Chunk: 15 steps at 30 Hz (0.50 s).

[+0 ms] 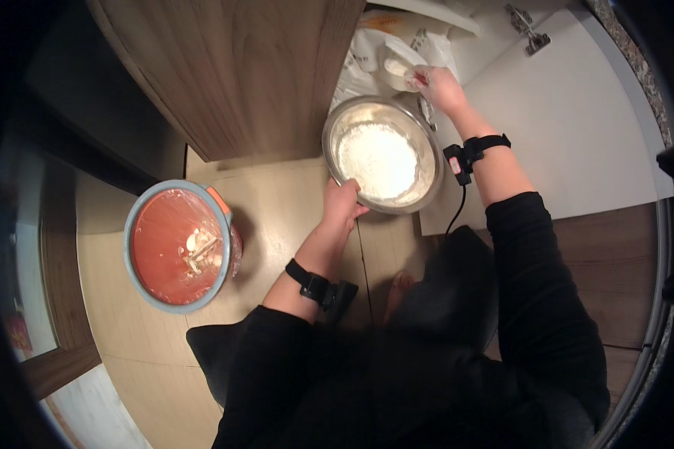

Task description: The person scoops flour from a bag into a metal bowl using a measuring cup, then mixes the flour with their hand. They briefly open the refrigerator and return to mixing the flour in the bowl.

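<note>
Bowl's near-left rim is pinched by the left hand, thumb over the edge, fingers tucked beneath, closed on the metal bowl; the grip is probably taken at the rim to keep the bowl level and the white powder untouched; the powder is heaped just ahead of and to the right of those fingers. The right hand is held beyond the bowl's far side, fingers curled, tips whitened; a small pale container with white contents is met at their left; whether it is gripped or only touched cannot be told. The bowl is held close below these fingers, perhaps so that spills are caught. Behind and left of the right fingers, white plastic bags are bunched; to their right, a white door panel with a metal hinge is seen; left of them, a wood-grain panel is placed. Well left of the left fingers, a grey-rimmed red bin with pale scraps is stood on the tiled floor, apparently kept clear of the bowl; both forearms are strapped with black devices, likely sensors.
</note>
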Tool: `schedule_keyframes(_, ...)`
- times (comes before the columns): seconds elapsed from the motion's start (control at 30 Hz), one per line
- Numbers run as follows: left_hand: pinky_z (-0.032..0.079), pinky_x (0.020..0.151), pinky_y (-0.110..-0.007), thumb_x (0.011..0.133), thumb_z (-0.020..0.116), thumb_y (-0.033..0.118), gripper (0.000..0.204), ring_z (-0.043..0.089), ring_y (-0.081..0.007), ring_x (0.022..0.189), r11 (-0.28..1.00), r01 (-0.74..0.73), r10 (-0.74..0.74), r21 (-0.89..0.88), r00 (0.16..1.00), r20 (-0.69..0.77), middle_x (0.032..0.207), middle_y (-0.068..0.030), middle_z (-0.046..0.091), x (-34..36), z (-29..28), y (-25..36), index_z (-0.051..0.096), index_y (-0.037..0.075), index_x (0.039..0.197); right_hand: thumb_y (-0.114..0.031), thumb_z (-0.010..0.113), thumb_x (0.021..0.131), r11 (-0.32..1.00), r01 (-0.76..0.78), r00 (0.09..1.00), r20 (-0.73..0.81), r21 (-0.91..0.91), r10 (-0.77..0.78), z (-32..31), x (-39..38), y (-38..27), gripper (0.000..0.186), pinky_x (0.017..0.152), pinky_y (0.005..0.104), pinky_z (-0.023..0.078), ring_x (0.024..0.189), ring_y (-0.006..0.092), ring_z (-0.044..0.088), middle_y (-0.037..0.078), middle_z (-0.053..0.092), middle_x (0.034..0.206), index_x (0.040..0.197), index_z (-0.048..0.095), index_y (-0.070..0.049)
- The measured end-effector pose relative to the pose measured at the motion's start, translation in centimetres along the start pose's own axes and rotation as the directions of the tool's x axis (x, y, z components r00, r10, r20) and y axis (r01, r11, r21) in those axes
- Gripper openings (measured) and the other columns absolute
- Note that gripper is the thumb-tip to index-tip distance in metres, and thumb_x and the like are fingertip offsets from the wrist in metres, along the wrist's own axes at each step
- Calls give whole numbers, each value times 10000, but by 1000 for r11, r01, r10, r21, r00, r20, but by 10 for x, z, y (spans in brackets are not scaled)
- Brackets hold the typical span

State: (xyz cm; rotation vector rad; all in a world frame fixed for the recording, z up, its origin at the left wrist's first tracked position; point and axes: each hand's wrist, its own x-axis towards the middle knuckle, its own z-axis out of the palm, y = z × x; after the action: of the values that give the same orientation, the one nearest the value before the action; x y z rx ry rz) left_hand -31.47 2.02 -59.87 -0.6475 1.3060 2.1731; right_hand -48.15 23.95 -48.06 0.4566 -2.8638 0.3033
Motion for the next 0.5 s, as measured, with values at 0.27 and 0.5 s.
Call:
schedule_keyframes(0.27, 558, 476, -270, 801, 494, 87, 414, 607, -169, 574, 999, -38, 37, -30, 999, -27, 914, -123, 628, 6, 3, 1, 462, 22, 1209, -253, 631, 883, 851, -195, 969, 227, 488, 93, 27, -65, -39, 214, 649, 339, 481, 654, 200, 598, 106, 654, 747, 894, 661, -41)
schedule_keyframes(0.5, 560, 504, -260, 807, 490, 80, 387, 621, -159, 627, 1000, -5, 5, 15, 1000, -15, 924, -102, 637, 1, -6, 3, 482, 35, 1190, -210, 437, 1001, -56, -742, 606, 703, 669, 374, 48, -106, -46, 204, 651, 298, 588, 797, 250, 701, 55, 611, 785, 961, 520, -28)
